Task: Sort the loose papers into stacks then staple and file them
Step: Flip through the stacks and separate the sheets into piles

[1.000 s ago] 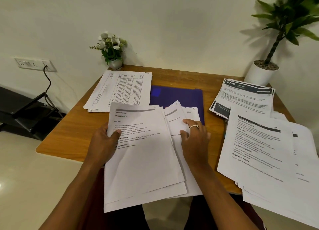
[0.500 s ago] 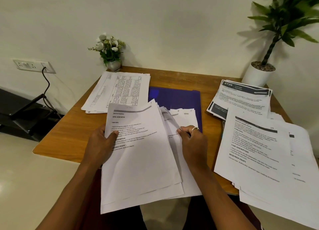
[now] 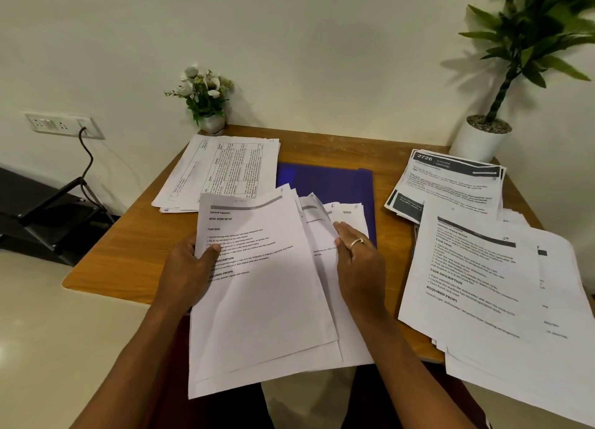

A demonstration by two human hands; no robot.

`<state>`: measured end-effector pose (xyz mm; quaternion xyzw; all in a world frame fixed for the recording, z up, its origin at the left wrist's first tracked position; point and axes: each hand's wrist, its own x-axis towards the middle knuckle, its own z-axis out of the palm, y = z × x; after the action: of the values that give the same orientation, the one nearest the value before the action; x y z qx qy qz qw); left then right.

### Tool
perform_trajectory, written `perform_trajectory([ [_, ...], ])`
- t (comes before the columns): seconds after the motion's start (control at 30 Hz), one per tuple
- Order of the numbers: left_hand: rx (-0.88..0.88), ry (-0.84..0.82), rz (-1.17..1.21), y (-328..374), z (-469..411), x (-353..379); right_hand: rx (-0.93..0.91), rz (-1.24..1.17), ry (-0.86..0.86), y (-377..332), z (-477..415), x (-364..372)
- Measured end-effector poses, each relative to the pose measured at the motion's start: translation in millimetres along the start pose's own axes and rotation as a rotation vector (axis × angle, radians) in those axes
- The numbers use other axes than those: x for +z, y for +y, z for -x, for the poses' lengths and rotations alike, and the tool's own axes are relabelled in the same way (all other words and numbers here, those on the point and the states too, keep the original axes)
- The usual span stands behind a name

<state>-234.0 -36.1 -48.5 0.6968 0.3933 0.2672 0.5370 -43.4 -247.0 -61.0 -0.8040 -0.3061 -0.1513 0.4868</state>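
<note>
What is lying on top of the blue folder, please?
The fanned papers cover the near part of the folder, with the right hand resting on them. Whatever lies beneath them there is hidden.

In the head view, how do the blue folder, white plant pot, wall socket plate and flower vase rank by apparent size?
Largest to smallest:
1. blue folder, though papers cover part of it
2. white plant pot
3. wall socket plate, not far behind the pot
4. flower vase, clearly smallest
</note>
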Motion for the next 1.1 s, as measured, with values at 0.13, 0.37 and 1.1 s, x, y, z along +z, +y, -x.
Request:
perform_trajectory([
  [0.13,0.018,-0.006,0.001,-0.5,0.4,0.6,0.002,0.064,0.075,1.2,1.9,4.6],
  [0.37,0.017,-0.023,-0.021,-2.3,-0.1,-1.3,0.281,0.347,-0.150,7.7,-7.9,10.9],
  [1.1,-0.004,-0.006,-0.065,0.8,1.1,-0.3,-0.170,0.145,-0.008,-3.9,0.9,8.3],
])
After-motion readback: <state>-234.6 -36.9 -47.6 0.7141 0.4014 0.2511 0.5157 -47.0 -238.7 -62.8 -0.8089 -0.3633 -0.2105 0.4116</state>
